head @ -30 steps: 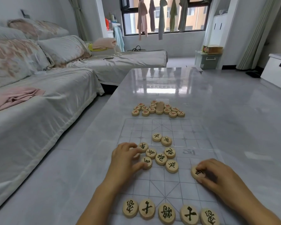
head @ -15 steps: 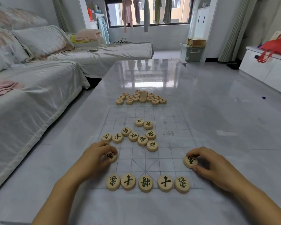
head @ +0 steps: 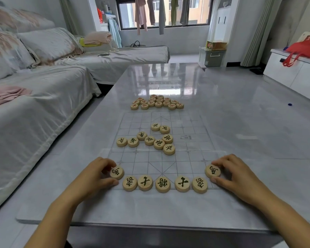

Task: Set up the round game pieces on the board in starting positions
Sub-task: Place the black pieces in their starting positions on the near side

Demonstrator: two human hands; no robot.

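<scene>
— What's the setting?
— A living room, seen from the head camera: a grey glossy table (head: 222,122) with a sofa (head: 43,104) alongside it, and a clear board (head: 186,158) lying on the table.

— And the hands?
— The left hand (head: 95,176) has its thumb and curled fingers (head: 107,162) clamped on the left piece (head: 116,172). The right hand (head: 234,174) pinches the right piece (head: 212,170) the same way. Both pieces sit at the board's near corners.

— What lies between the fingers?
— A row (head: 162,184) of five black-marked pieces along the near edge. Its ends are just beside the two thumbs.

— Beyond the fingertips?
— A loose cluster (head: 158,144) of black-marked pieces around mid-board, well apart from both hands. Farther off, past the board's far edge, lies a red pile (head: 157,102).
</scene>
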